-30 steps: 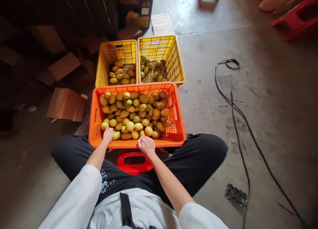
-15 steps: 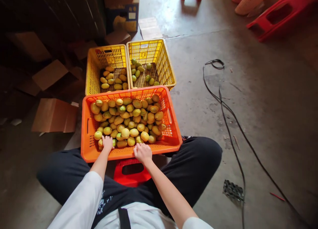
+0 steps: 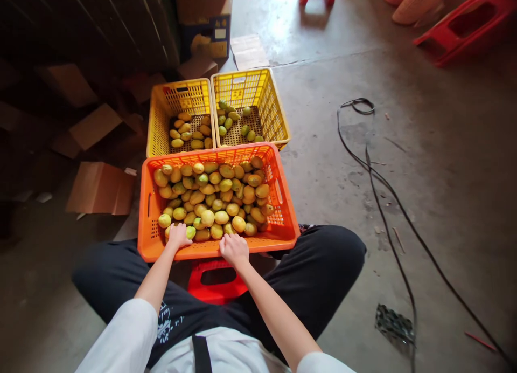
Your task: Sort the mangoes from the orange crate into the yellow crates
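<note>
An orange plastic crate [image 3: 293, 230] full of small oval fruit [image 3: 197, 197], yellow to green, stands in front of me. My left hand [image 3: 178, 236] reaches over the near left side, its thumb and fingers curled at a yellow-green fruit [image 3: 190, 233] that shows beside the thumb. The fingertips are partly hidden. My right hand [image 3: 235, 249] is closed over the crate's near rim, right of the middle. Beneath that rim a red plastic stool [image 3: 214, 292] shows between my legs.
Behind the orange crate two yellow crates stand side by side, the left one [image 3: 150, 130] with yellow fruit, the right one [image 3: 278, 114] with greener fruit. Cardboard boxes [image 3: 99, 187] lie at the left. A black cable [image 3: 393, 192] runs over the floor, and red stools [image 3: 464, 25] stand farther off.
The whole view has shifted slightly, so the crates appear farther right. My left hand has shifted a little at the fruit, and more of the yellow-green one shows. My right hand stays on the rim.
</note>
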`<state>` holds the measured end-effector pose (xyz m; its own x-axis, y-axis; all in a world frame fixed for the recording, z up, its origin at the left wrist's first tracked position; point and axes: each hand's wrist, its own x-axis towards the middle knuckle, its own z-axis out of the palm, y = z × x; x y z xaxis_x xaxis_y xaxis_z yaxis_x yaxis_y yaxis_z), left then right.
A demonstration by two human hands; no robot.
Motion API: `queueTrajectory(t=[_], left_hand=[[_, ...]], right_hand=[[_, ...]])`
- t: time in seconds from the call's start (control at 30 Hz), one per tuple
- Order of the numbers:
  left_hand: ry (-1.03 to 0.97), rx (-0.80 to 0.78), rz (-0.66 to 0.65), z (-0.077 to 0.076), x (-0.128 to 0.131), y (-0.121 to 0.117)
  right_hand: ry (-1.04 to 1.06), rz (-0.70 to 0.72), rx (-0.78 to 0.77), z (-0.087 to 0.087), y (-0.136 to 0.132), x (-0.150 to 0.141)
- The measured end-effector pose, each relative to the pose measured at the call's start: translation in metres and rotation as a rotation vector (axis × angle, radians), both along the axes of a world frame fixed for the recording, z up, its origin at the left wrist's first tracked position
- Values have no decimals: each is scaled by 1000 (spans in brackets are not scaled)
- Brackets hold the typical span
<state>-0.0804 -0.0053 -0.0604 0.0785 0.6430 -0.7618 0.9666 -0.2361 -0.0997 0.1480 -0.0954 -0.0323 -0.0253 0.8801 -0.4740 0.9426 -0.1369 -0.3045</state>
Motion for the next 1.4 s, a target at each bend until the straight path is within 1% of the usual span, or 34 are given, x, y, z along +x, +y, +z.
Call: queueTrajectory(t=[0.13, 0.23, 0.3, 0.4, 0.47, 0.5, 0.57, 0.63, 0.67, 0.77, 0.87, 1.0, 1.1, 1.23, 1.4], left_hand=[[-58, 55, 180, 20, 11, -3], [-180, 149, 335, 30, 28, -19], [-286, 260, 435, 32, 43, -38], [-427, 424, 571, 29, 66, -66], [-457, 476, 647, 26, 77, -78], [-452, 467, 659, 25, 82, -81], [-453, 437, 652, 24, 87, -83], [-435, 416, 657, 25, 90, -82], [-419, 413, 666, 26, 91, -81], [-387, 414, 675, 28, 94, -81], [-369, 418, 672, 27, 97, -81], [-340, 394, 674, 25, 98, -80], [-336, 380, 664, 24, 98, -78], [-324, 376, 660, 26, 99, -77], [-298, 382, 643, 28, 99, -76]], right_hand=[[-8, -42, -48, 2, 5, -4], [1, -115, -138, -1, 16, -3], [22, -168, -171, -5, 27, 3], [-22, -257, -169, -16, 43, 18], [-88, -287, -163, -26, 52, 29], [-111, -292, -172, -31, 55, 33], [-119, -303, -254, -41, 59, 39], [-92, -281, -333, -50, 60, 43], [-77, -268, -349, -54, 60, 44], [-59, -240, -369, -63, 60, 47], [-73, -190, -351, -69, 59, 48], [-109, -86, -295, -72, 59, 48], [-124, -52, -282, -71, 61, 47], [-122, -69, -279, -68, 63, 46], [-70, -166, -257, -64, 62, 45]])
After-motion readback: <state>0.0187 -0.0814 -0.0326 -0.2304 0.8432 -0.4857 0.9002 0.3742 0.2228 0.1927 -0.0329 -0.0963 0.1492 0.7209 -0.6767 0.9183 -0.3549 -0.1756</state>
